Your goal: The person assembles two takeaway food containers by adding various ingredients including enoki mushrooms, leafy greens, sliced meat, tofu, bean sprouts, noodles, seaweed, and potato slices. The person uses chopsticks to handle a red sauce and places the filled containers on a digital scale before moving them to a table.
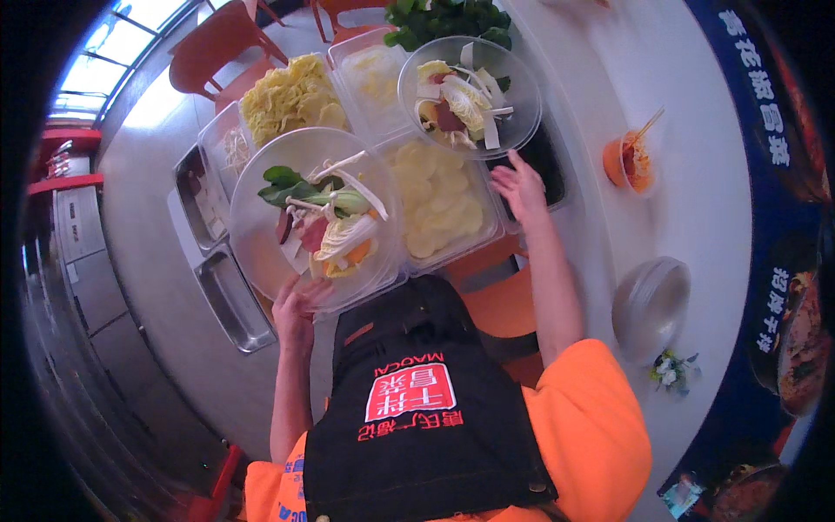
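Observation:
A large clear bowl (246,209) in front of me holds leafy greens, enoki mushrooms, cabbage and reddish slices. My left hand (302,302) is at its near left rim, thumb and fingers closed on the edge. Farther right, a second clear bowl (530,111) carries cabbage, white strips and brownish-red pieces. Just below that bowl's near rim is my right hand (522,188), fingers apart, with nothing in it. Both bowls sit over food trays, which they partly cover.
Trays hold pale round slices (435,196) and yellow leafy cabbage (294,96). Green leaves (448,19) are at the far end. On the white counter to the right stand an orange-filled cup with sticks (628,163), stacked clear bowls (651,309) and small flowers (671,372). Metal pans (235,300) lie left.

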Action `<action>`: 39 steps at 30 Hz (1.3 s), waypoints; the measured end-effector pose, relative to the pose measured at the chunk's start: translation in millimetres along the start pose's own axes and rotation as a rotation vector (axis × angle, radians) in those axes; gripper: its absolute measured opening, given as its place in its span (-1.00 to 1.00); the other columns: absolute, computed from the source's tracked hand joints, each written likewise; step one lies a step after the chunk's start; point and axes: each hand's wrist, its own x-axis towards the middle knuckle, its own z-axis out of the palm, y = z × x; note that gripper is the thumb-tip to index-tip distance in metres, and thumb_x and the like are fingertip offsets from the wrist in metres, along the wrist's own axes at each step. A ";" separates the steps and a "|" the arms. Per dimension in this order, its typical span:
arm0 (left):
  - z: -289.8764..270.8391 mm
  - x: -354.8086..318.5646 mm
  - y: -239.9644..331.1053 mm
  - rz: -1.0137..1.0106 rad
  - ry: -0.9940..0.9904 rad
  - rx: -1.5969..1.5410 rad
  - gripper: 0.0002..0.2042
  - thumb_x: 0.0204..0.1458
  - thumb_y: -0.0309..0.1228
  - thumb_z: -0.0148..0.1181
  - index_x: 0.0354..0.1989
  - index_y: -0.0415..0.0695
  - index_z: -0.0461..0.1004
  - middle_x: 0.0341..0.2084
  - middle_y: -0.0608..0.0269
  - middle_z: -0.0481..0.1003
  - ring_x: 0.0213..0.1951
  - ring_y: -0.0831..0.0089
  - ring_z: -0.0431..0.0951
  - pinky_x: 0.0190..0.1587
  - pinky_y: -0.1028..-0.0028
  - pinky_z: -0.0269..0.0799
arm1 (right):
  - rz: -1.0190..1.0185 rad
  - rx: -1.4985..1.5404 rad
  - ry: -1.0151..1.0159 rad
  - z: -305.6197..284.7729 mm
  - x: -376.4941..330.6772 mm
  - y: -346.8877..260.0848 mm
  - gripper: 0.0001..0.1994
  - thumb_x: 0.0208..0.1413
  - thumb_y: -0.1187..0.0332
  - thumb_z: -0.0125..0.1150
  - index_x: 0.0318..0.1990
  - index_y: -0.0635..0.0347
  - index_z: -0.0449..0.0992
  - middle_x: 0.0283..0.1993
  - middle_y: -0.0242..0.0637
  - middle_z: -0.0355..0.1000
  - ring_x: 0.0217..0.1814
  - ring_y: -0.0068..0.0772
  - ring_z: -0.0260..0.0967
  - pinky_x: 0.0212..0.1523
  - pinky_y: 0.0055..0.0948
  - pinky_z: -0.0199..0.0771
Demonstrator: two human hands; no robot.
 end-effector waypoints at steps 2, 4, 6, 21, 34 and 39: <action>1.3 -1.9 -1.0 -0.023 0.038 0.005 -0.44 -0.12 -0.63 -0.18 0.17 -0.46 0.04 -0.13 -0.40 0.42 -0.07 -0.17 0.51 0.00 0.08 0.49 | 0.142 0.195 -0.208 2.1 26.4 14.8 -0.35 0.05 0.15 0.29 0.17 0.28 0.10 0.09 0.18 0.19 0.07 0.08 0.31 0.05 0.00 0.43; 1.8 -3.6 -1.1 -0.024 0.017 0.002 -0.44 -0.13 -0.62 -0.17 0.16 -0.46 0.05 -0.13 -0.39 0.42 -0.07 -0.17 0.51 0.02 0.08 0.48 | 0.186 0.277 -0.190 10.3 46.3 26.3 -0.40 0.06 0.21 0.25 0.14 0.33 0.13 0.06 0.20 0.22 0.06 0.09 0.32 0.04 0.03 0.45; 0.9 -4.8 -1.1 -0.011 -0.052 0.002 -0.45 -0.14 -0.62 -0.15 0.15 -0.47 0.08 -0.12 -0.39 0.42 -0.07 -0.16 0.51 0.03 0.09 0.46 | 0.180 0.349 -0.183 22.4 61.0 32.8 -0.62 0.06 0.33 0.17 -0.04 0.35 0.28 -0.09 0.17 0.33 -0.09 0.06 0.41 -0.12 0.04 0.55; -49.7 18.8 52.8 0.172 -0.531 0.406 -0.43 -0.01 -0.40 -0.11 0.23 -0.39 0.16 0.11 -0.29 0.30 0.14 -0.07 0.35 0.19 0.08 0.27 | -0.286 0.393 0.026 -59.4 -159.0 147.7 -0.96 -0.13 0.50 0.12 -0.47 0.23 0.41 -0.45 -0.23 0.39 -0.51 -0.29 0.39 -0.46 -0.28 0.48; -11.3 43.6 141.9 -0.226 -0.988 0.527 -0.53 0.10 -0.39 -0.12 0.21 -0.28 0.23 -0.05 -0.31 0.43 0.04 -0.06 0.46 0.12 0.14 0.36 | -0.522 0.892 0.537 10.6 -514.8 255.3 -0.75 -0.12 0.47 0.09 -0.21 0.27 0.40 -0.21 -0.17 0.47 -0.18 -0.16 0.52 -0.12 -0.15 0.52; 13.3 41.5 193.5 -0.248 -1.126 0.757 -0.43 -0.07 -0.40 -0.05 0.19 -0.37 0.20 -0.04 -0.32 0.42 0.01 -0.04 0.48 0.07 0.14 0.40 | -0.795 0.866 0.839 52.2 -593.8 235.7 -0.79 -0.04 0.35 0.07 -0.27 0.26 0.48 -0.21 -0.12 0.52 -0.12 -0.15 0.49 -0.08 -0.08 0.48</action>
